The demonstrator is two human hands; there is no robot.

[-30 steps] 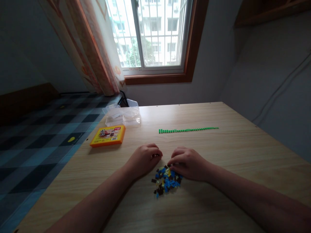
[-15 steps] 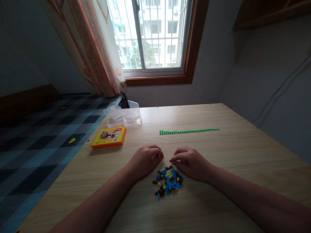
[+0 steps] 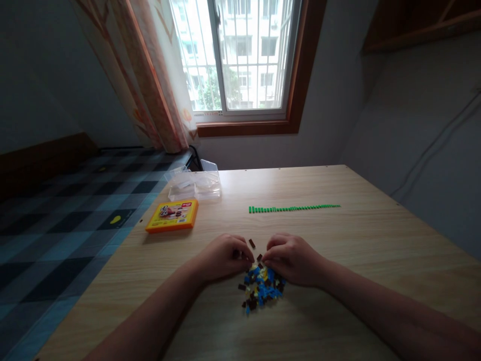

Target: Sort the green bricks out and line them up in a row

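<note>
A small pile of tiny bricks [image 3: 262,290], blue, brown and yellow, lies on the wooden table [image 3: 361,250] just in front of me. My left hand [image 3: 223,255] rests at the pile's far left edge with its fingers curled, the fingertips pinched among the bricks. My right hand [image 3: 293,258] sits at the pile's far right edge, fingers also curled and pinched at the bricks. The two hands almost touch. One brown brick [image 3: 251,243] lies alone just beyond the fingertips. What the fingers hold is too small to make out.
A long straight row of green bricks [image 3: 294,207] runs across the table beyond my hands. An orange box [image 3: 173,215] and clear plastic containers [image 3: 194,183] sit at the far left. A checked bedcover [image 3: 56,225] lies left of the table, a window behind.
Both hands have come closer together onto the far edge of the pile. A single brown brick now lies apart beyond the fingertips. The view has tilted slightly.
</note>
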